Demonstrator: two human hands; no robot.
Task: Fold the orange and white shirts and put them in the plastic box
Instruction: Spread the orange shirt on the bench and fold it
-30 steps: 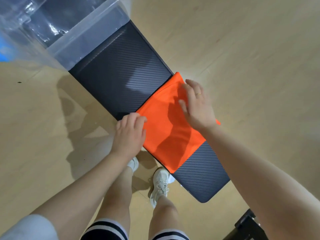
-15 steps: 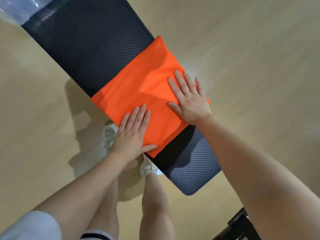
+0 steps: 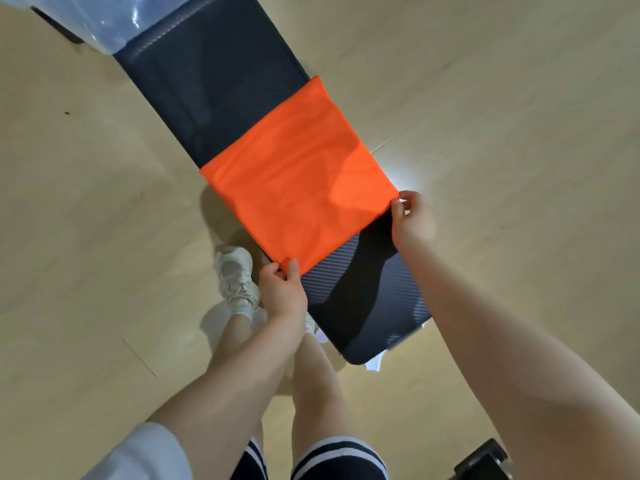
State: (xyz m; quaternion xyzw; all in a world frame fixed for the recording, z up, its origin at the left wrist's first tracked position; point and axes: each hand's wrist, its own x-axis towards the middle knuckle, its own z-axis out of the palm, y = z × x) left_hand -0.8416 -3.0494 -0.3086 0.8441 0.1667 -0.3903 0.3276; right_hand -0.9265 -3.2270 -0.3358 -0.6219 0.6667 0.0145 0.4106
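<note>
The orange shirt [image 3: 298, 181] lies folded into a flat rectangle across the narrow dark table [image 3: 214, 84]. My left hand [image 3: 282, 289] pinches the shirt's near left corner between thumb and fingers. My right hand [image 3: 412, 220] pinches its near right corner at the table's far side. The clear plastic box [image 3: 104, 19] stands at the table's far end, top left, only partly in frame. A bit of white cloth [image 3: 375, 363] pokes out under the table's near end; I cannot tell if it is the white shirt.
The table runs diagonally over a light wooden floor [image 3: 485, 98]. My legs and white shoes [image 3: 237, 278] stand by its left side. A dark object [image 3: 483, 460] sits on the floor at the bottom right.
Both hands were pressed flat on the shirt half a second ago. They have slid back to its near edge and now pinch the two near corners. The view has shifted.
</note>
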